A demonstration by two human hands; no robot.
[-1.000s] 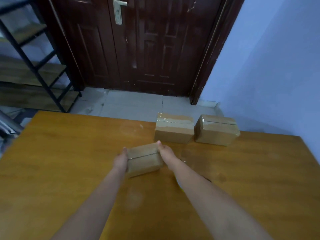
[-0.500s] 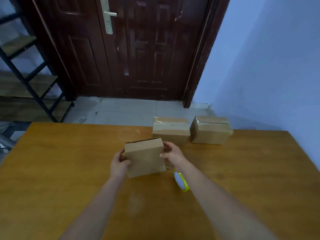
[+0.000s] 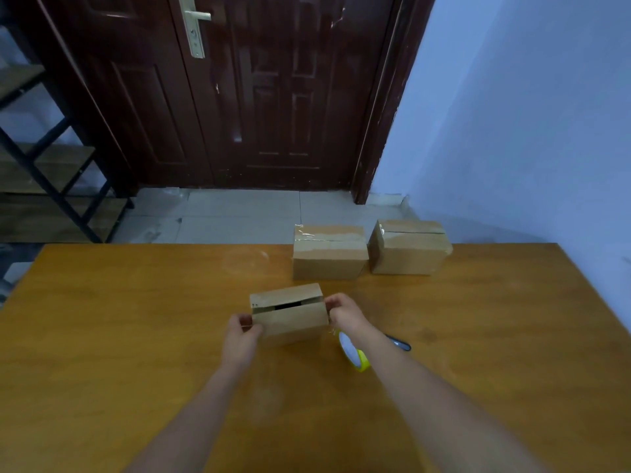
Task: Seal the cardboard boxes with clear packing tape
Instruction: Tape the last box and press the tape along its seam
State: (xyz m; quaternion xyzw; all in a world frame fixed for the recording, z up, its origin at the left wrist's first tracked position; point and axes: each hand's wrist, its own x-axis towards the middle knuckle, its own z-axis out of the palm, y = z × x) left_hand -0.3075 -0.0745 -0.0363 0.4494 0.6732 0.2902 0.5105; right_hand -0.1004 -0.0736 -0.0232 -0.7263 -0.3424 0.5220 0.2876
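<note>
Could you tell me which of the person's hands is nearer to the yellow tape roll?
Right. The right hand grips the box's end just above the yellow tape roll; the left hand is across the box.

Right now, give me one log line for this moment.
step: untaped box held | left hand: grips | right hand: grips | tape roll: on table

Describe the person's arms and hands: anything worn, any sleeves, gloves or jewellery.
Both forearms are bare, with no sleeve in view. The left hand and right hand wear no gloves. No watch, bracelet or ring shows on either, though the picture is soft, so a thin ring could be missed.
</note>
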